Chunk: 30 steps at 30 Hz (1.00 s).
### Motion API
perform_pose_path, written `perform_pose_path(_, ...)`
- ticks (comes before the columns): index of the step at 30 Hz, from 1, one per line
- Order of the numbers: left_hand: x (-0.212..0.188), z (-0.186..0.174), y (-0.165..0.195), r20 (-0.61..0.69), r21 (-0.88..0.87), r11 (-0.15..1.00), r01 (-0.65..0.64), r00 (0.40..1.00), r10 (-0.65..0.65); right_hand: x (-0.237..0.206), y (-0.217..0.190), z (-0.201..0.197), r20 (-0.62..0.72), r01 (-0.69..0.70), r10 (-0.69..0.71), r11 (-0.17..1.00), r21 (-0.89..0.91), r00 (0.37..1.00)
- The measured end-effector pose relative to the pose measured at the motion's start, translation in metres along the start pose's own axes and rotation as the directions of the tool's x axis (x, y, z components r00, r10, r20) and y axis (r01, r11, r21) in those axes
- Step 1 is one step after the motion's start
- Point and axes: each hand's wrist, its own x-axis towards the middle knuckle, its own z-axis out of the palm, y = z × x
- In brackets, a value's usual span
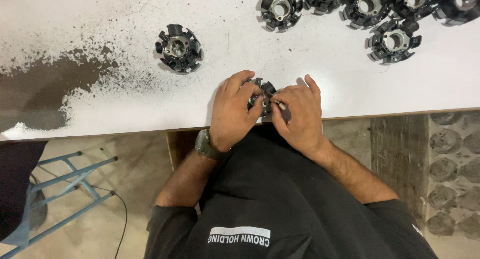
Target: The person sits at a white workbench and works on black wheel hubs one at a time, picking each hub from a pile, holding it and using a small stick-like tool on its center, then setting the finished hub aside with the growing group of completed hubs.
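The black star-shaped metal core with a steel hub sits at the near edge of the white worktable, mostly hidden under both hands. Left hand is curled round it; right hand pinches it, w/ a small thin item, too small to identify. One similar core lies apart, left; more similar cores are top right, some cut off.

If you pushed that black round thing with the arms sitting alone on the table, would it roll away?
Probably not. The lone black round part with stubby arms lies flat on the white table, so it would likely slide, not roll. Its shiny metal middle suggests it is heavy for its size. It looks stiff, not floppy.
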Motion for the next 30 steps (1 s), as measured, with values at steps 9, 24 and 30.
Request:
perform_pose_path(9,-0.004,-0.006,0.000,-0.130,-0.046,0.995,-0.087,0.988,0.080,0.016,-0.013,-0.008,0.020,0.043,-0.042,0.998,-0.049,0.999)
perform_pose_path(24,0.004,0.003,0.001,-0.106,-0.063,0.998,-0.029,0.994,0.022,0.027,-0.015,-0.018,0.103,-0.024,0.025,1.000,-0.012,0.994)
perform_pose_path(30,0.004,0.013,-0.002,-0.163,-0.054,0.996,-0.070,0.985,0.060,0.024,-0.012,-0.017,0.076,0.029,-0.029,1.000,0.002,0.997)
